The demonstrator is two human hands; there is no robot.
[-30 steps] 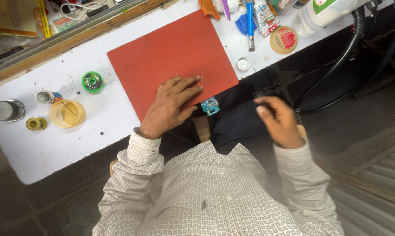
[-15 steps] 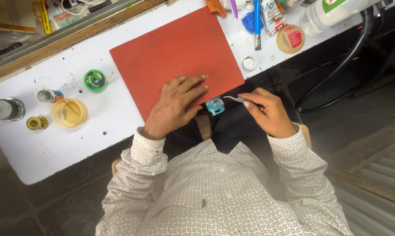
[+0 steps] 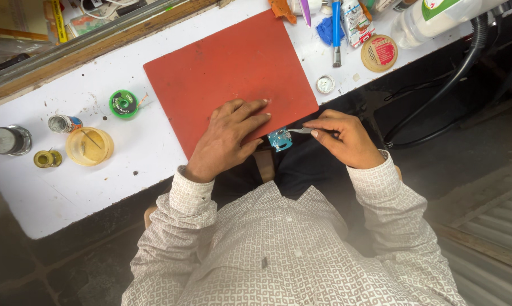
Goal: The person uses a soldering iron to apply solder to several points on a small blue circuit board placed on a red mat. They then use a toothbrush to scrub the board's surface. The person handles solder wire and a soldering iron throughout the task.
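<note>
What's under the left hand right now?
The left hand lies flat on the red mat's near edge; whatever it covers is hidden. Beside its fingertips, a small blue circuit board meets tweezers held by the right hand.

Even, soft daylight — faint shadows, no glare — mild edge blur

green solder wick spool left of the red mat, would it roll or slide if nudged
The green spool lies flat on the white bench, so it would probably slide, not roll. It looks small and likely light. Its loose tail may drag or snag.
</note>
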